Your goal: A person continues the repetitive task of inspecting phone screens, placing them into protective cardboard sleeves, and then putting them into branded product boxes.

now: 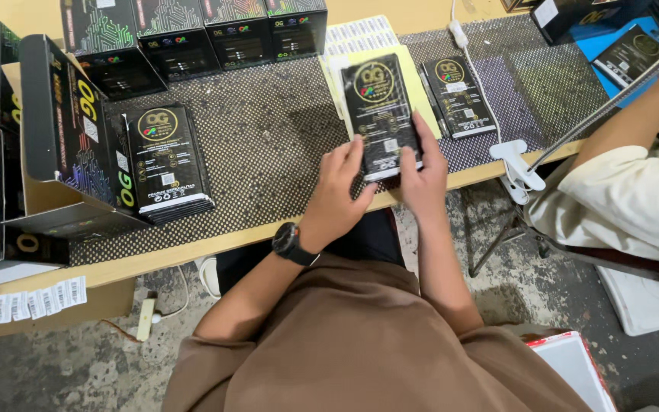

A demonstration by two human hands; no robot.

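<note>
Both my hands hold a flat black packet (379,111) with a gold round logo, gripped at its near end over the table's front edge. My left hand (341,187), with a black watch on the wrist, has its fingers on the packet's left edge. My right hand (423,172) clasps the right edge. The packet lies over a yellow sheet (415,84) on the black dotted mat (268,130). A stack of the same black packets (168,162) sits to the left, and a single packet (458,95) lies to the right.
Open black cartons (66,137) stand at the left, and closed black boxes (192,38) line the back. A sticker strip (40,299) hangs on the table's front. A white clamp (519,169) grips the edge. A co-worker's arm (634,114) reaches in at the right.
</note>
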